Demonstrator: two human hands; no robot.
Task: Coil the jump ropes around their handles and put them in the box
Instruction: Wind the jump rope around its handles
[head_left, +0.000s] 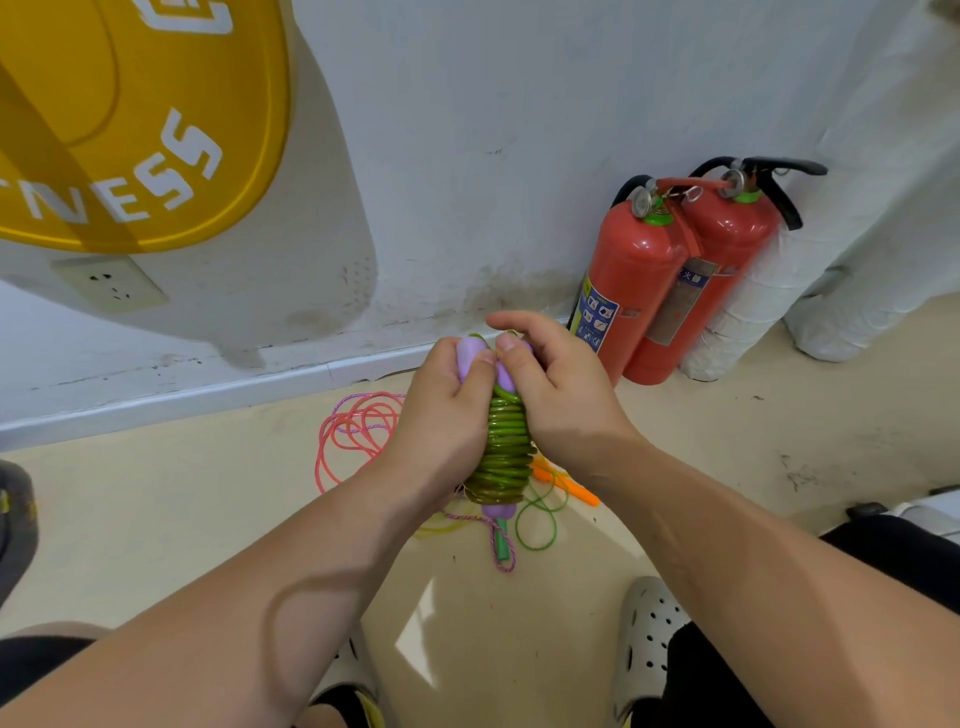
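A green jump rope (503, 457) is wound in tight coils around its two purple handles (470, 356), held upright above the floor. My left hand (447, 410) grips the bundle from the left, thumb on a handle top. My right hand (558, 384) grips it from the right, fingers curled over the upper handle ends. Below on the floor lie a loose pink rope (358, 431), an orange handle (571, 486), a green handle (501, 540) with a thin green loop (537, 525), and a pink braided cord (498, 545). No box is in view.
Two red fire extinguishers (670, 280) stand against the white wall at right, beside white wrapped rolls (763, 296). A yellow sign (130, 119) and a wall socket (111, 283) are at left. My feet in white perforated clogs (649, 644) are at the bottom.
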